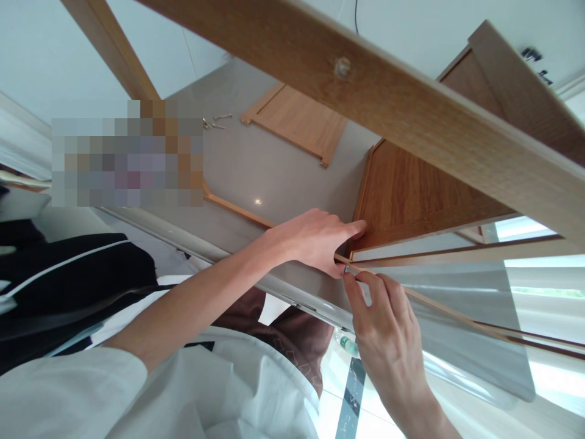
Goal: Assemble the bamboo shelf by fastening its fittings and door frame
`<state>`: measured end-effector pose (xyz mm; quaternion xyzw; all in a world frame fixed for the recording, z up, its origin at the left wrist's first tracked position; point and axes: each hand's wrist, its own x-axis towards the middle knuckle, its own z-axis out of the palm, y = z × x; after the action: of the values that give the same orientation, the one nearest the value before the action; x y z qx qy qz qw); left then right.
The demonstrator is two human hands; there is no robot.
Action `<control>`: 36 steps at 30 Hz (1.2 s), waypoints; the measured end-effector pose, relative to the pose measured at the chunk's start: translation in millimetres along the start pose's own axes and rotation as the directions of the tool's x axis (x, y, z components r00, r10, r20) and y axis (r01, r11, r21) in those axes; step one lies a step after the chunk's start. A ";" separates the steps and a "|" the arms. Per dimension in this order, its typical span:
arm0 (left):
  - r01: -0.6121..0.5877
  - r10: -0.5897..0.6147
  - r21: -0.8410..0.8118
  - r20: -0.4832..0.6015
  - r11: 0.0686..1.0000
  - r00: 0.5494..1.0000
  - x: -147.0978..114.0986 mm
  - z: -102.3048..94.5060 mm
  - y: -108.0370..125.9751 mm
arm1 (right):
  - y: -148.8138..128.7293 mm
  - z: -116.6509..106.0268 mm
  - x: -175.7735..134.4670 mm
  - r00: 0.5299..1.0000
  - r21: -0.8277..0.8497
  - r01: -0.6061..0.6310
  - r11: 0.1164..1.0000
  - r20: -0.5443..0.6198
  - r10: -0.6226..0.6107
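Observation:
My left hand (315, 241) is closed round the near corner of a wooden frame, its index finger against a wood panel (420, 189) and its thumb low by the joint. Close beside that thumb, my right hand (386, 311) pinches a tiny metal piece (346, 268) between thumb and forefinger, right at the corner. It looks like a screw or bolt, but most of it is hidden by the fingertips. From this corner a thin wooden rail (450, 314) runs off to the right, and another rail (242, 212) leads left behind my wrist.
A thick wooden beam (365, 73) crosses overhead, close to the camera. Beyond it, a loose wood panel (297, 119) lies on the grey tabletop (283, 177), with several small metal screws (219, 122) nearby. A bottle (347, 342) stands below the table edge. A blurred-out patch covers the left.

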<state>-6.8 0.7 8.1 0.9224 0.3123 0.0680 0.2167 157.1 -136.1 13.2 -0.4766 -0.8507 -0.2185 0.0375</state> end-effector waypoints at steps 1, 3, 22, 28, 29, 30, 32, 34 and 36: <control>0.001 -0.001 -0.001 0.006 1.000 1.000 0.1 -0.1 0.0 | 0.4 -0.8 0.7 1.000 0.002 0.013 1.000 0.004 -0.013; 0.000 0.000 0.000 0.010 1.000 1.000 0.2 -0.3 0.0 | 1.7 -1.9 0.9 0.999 0.011 0.032 0.999 0.017 -0.032; -0.014 0.015 0.014 -0.032 1.000 0.999 -1.9 0.6 0.3 | 6.8 7.6 -8.6 0.995 0.212 -0.099 0.972 -0.009 0.103; -0.008 0.008 0.007 -0.024 1.000 1.000 -2.2 0.2 0.9 | 3.9 13.3 -11.6 0.982 0.253 -0.170 0.952 -0.035 0.185; -0.008 0.008 0.006 -0.023 1.000 1.000 -2.0 0.3 0.7 | 2.9 13.2 -11.2 0.981 0.254 -0.174 0.951 -0.036 0.189; -0.009 0.009 0.005 -0.024 1.000 1.000 -1.9 0.5 0.4 | 1.9 13.0 -10.7 0.981 0.253 -0.176 0.951 -0.036 0.191; -0.017 0.017 0.004 -0.029 1.000 0.999 -1.8 1.0 0.0 | 0.2 12.3 -9.6 0.981 0.244 -0.176 0.954 -0.034 0.190; -0.020 0.020 0.008 -0.036 1.000 0.999 -1.9 1.3 -0.3 | -1.4 11.2 -8.3 0.983 0.239 -0.171 0.956 -0.028 0.183; -0.018 0.019 0.011 -0.034 1.000 0.999 -2.1 1.6 -0.4 | -2.9 9.3 -6.7 0.985 0.233 -0.166 0.958 -0.015 0.174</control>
<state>-8.4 -0.8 6.6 0.9251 0.3077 0.0842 0.2059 159.7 -138.9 2.0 -0.5364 -0.8254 -0.1228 0.1264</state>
